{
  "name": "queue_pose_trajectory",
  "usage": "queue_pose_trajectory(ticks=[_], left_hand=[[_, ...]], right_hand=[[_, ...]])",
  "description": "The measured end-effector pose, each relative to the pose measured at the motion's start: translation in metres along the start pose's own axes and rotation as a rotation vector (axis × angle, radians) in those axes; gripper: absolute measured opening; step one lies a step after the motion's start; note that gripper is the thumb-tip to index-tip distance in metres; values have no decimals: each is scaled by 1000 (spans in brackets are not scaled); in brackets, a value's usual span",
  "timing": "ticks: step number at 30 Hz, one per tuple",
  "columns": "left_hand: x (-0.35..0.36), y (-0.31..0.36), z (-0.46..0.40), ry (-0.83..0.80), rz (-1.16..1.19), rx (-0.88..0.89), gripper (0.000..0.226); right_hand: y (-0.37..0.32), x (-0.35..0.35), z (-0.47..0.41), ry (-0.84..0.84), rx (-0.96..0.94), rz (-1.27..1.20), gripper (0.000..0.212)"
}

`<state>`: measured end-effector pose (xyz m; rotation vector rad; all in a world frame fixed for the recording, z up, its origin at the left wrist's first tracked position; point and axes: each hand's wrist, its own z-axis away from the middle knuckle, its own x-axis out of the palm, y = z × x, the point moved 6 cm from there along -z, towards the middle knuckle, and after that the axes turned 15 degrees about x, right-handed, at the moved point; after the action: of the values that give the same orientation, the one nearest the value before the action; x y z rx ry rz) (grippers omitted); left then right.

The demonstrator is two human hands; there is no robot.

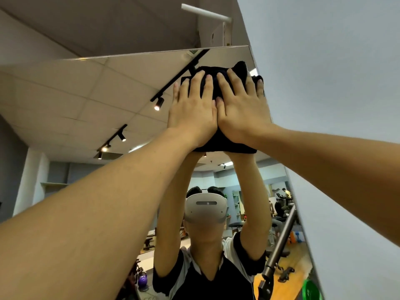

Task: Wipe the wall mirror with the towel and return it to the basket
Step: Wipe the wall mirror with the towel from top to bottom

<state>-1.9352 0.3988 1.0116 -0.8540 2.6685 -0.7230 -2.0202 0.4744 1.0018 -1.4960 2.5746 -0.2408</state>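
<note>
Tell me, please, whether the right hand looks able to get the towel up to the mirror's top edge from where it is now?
Probably yes. The right hand lies flat on the black towel beside the left hand, already high on the mirror. Only bare glass lies between the towel and the top edge, though the arm looks well extended.

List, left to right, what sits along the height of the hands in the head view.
Lit black track spotlight reflected in the mirror → left hand flat on the black towel → right hand flat on the same towel → plain pale grey wall.
</note>
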Motion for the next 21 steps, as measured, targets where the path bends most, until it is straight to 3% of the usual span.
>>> queue_pose_trajectory(ticks=[21], left_hand=[[-51, -183, 145, -13, -54, -84, 59]], right_hand=[[-224, 46, 63, -12, -80, 1, 67]])
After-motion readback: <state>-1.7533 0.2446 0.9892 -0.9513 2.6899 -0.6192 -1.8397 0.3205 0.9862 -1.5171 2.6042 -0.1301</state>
